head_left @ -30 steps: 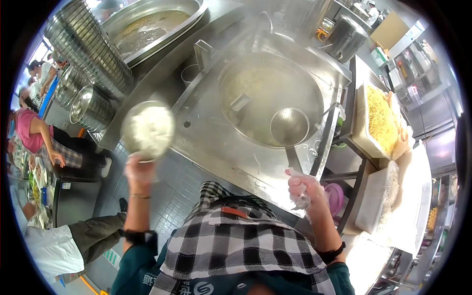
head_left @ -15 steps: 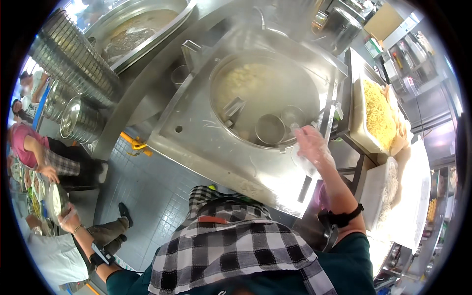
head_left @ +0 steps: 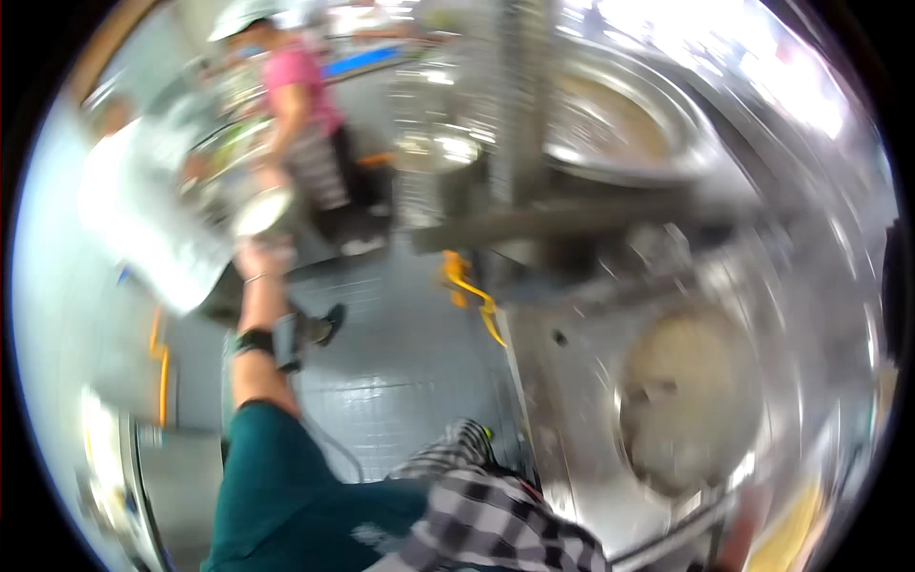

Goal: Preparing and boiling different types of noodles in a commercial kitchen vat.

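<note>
My left hand (head_left: 264, 255) reaches out to the far left, its fingers closed on the near rim of a round metal bowl (head_left: 262, 212) with something pale in it. A co-worker in a pink top (head_left: 303, 84) stretches an arm down to the same bowl; whether that hand still grips it is blurred. Low at the right edge, my right hand (head_left: 748, 515) is a smear beside a large round cooking vat (head_left: 624, 419) of cloudy liquid, and its fingers cannot be made out. Dark shapes of tools or strainers show at the vat's left side.
A second person in white (head_left: 152, 205) bends over at the far left. Stacked metal bowls (head_left: 434, 153) stand beyond the steel counter, near a big basin (head_left: 701, 157) of brownish liquid. A yellow pipe (head_left: 467, 286) runs by the counter's corner. Yellow noodles (head_left: 791, 534) lie at the lower right.
My view has swung to the left, so the vat now appears at the right. My left arm has stretched farther out, still at the bowl. Motion blur covers most of the picture.
</note>
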`<control>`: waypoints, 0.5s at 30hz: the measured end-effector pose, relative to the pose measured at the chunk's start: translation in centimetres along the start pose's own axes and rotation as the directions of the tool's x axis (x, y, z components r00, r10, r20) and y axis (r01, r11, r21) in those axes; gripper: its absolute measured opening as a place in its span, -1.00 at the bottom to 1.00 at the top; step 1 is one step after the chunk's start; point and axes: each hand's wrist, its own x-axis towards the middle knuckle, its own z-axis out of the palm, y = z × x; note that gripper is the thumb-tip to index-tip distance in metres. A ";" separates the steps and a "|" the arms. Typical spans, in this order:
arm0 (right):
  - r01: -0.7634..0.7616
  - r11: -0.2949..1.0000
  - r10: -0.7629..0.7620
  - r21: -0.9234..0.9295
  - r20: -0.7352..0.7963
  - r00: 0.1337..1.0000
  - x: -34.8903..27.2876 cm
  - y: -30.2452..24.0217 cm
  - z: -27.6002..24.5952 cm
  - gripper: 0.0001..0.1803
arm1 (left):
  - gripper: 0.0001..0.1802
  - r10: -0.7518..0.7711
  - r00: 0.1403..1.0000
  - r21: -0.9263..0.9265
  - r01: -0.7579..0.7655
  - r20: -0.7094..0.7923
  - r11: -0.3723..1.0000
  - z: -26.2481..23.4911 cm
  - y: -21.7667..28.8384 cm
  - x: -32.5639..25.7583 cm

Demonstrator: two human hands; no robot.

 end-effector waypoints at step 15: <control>-0.675 -0.356 -0.459 0.646 0.508 0.729 -5.3 -10.8 -1.8 -0.73 | -0.69 -0.335 0.859 -0.517 0.098 -0.388 0.850 2.8 2.9 -2.6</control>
